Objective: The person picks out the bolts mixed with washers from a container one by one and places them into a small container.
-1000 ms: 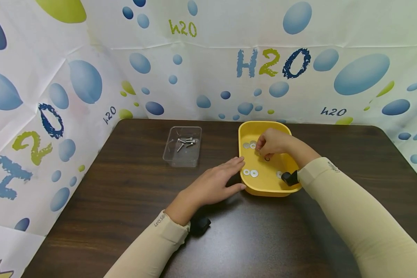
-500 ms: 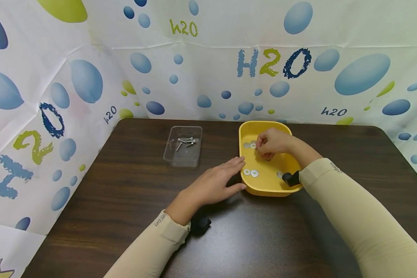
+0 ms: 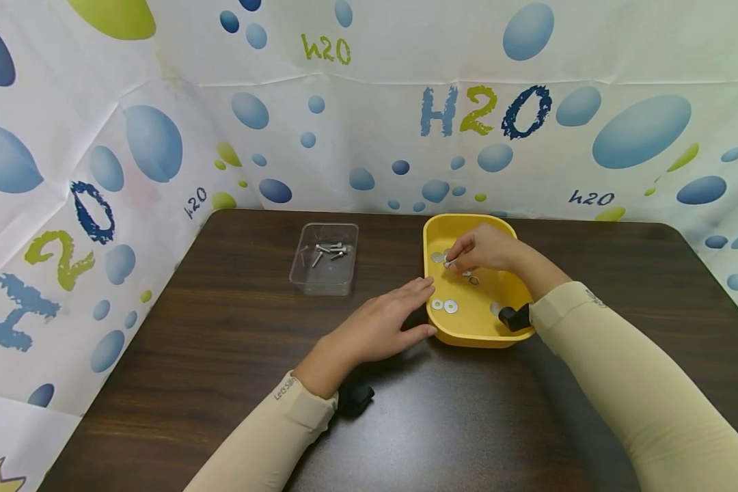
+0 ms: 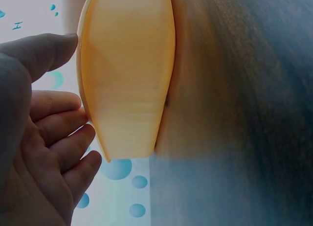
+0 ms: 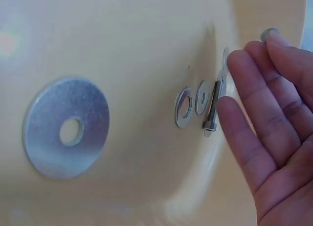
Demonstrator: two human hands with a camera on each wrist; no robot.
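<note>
My right hand (image 3: 486, 249) is inside the yellow tray (image 3: 480, 340), thumb and fingertips pinching a small bolt (image 3: 447, 263). Its round grey end shows at the fingertips in the right wrist view, the rest being hidden. A socket-head bolt (image 5: 213, 106) lies on the tray floor below the fingers. Beside it are smaller washers (image 5: 184, 107), and a large flat washer (image 5: 67, 128) lies nearer that camera. My left hand (image 3: 378, 321) has its fingers extended, their tips against the tray's left rim (image 4: 84, 89).
A clear plastic box (image 3: 320, 280) with several bolts (image 3: 329, 251) stands left of the tray on the dark wooden table (image 3: 234, 328). Two washers (image 3: 450, 307) lie at the tray's near left. A printed curtain (image 3: 369, 116) hangs behind the table.
My right hand has lifted slightly and its fingers have shifted, so the pinched bolt now shows. A washer and metal below it are visible again. My left hand has stayed put.
</note>
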